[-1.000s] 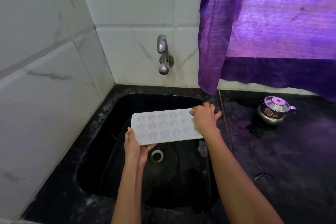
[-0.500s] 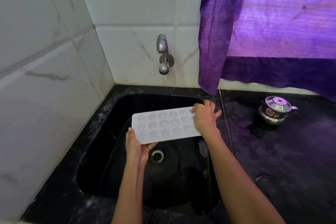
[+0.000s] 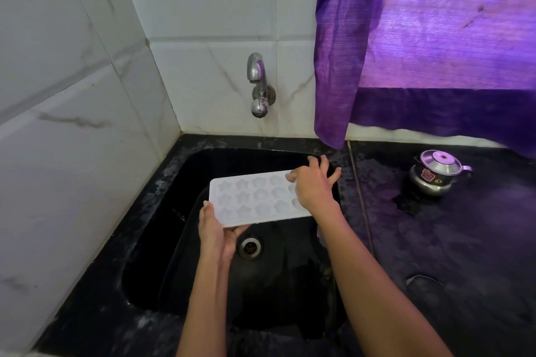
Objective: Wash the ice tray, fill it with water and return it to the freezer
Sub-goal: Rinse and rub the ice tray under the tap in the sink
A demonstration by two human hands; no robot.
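Ice tray [image 3: 255, 197]: white, held level over the black sink [image 3: 179, 240], below the tap [image 3: 258, 85].
Left hand [image 3: 216, 230]: grips its near-left corner.
Right hand [image 3: 314, 187]: fingers loosely spread on its right end.

both forearms bare, no sleeves; left hand [image 3: 216, 233], right hand [image 3: 313, 187] ungloved, no rings visible.
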